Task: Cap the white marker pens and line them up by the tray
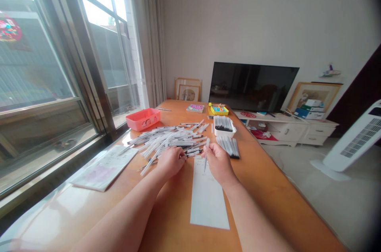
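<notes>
From my end of the link, the right hand (218, 163) has its fingertips and thumb pinched together on one slim clear plastic pen (205, 159), so the pen hangs tip-down over a long white paper strip (207, 198) lying flat on the table. The left hand (171, 161) sits just beside it, its fingers (178, 154) curled and pressed together on the near edge of a loose heap of clear plastic pens with black tips (166, 138); I can't tell whether they've actually got hold of a pen. That heap is way too tangled to count, easily dozens, and it lies between the hands and the window, right within reach. Past the right hand, a white rectangular plastic tray (224, 128) has pens packed side by side, its walls keeping them bunched, and one neat row of loose pens (229, 147) lies alongside it, black ends all facing the same way. Further out I count one salmon-pink plastic basket (143, 119), one yellow box (218, 110), one small colourful book (195, 108), one lone pen (164, 109) and one white paper pad (104, 168), all on the orange wooden table (262, 180). Behind all that stands one black flat-screen TV (253, 87).
</notes>
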The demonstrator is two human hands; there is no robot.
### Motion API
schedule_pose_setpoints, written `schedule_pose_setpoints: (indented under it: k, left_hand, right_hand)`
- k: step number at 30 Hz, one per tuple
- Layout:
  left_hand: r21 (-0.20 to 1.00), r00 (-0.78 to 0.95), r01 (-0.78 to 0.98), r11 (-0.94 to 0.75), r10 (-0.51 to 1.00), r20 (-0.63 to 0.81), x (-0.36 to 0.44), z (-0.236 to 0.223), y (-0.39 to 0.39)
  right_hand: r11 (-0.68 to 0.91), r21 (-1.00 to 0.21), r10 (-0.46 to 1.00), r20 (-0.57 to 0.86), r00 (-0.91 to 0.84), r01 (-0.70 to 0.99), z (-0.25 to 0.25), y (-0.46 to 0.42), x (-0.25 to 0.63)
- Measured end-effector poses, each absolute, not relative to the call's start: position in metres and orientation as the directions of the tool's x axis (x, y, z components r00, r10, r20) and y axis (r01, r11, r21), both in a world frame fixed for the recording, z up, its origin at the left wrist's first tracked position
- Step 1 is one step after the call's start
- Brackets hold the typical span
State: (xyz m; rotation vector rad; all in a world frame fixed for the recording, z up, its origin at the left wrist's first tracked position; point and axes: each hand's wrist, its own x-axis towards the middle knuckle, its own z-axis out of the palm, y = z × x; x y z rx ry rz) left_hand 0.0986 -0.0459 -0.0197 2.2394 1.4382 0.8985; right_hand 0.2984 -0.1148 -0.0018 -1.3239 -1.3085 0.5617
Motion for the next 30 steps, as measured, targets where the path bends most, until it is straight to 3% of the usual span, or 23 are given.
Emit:
schedule_pose_setpoints:
  k: [7,10,12,15,17,20,30]
  left_hand:
    - [0.575,0.324,0.671,-0.469,0.882,0.341,0.105,-0.020,-0.048]
    - [0.659,0.308,0.623,-0.422,0.906,0.290,0.108,-0.017,-0.050]
    - [0.817,0.266,0.480,-0.320,0.940,0.212,0.109,-0.012,-0.052]
    - [0.992,0.271,0.072,-0.103,0.959,0.080,0.106,0.000,-0.056]
    - [0.985,0.307,-0.171,0.024,0.951,0.030,0.103,0.007,-0.058]
    - [0.923,0.354,-0.357,0.142,0.935,-0.007,0.100,0.013,-0.059]
    - [0.897,0.391,-0.405,0.178,0.920,-0.006,0.103,0.013,-0.062]
  right_hand:
    - [0.249,-0.893,0.908,0.350,0.230,0.374,-0.002,-0.118,0.295]
    - [0.255,-0.881,0.915,0.354,0.195,0.399,-0.001,-0.119,0.295]
    - [0.277,-0.859,0.914,0.374,0.159,0.431,0.000,-0.120,0.294]
    - [0.317,-0.808,0.903,0.417,0.103,0.497,0.001,-0.124,0.291]
    - [0.340,-0.761,0.895,0.442,0.057,0.552,0.003,-0.126,0.289]
    - [0.359,-0.694,0.889,0.458,-0.001,0.624,0.006,-0.129,0.287]
    - [0.339,-0.630,0.889,0.458,-0.018,0.699,0.007,-0.130,0.287]
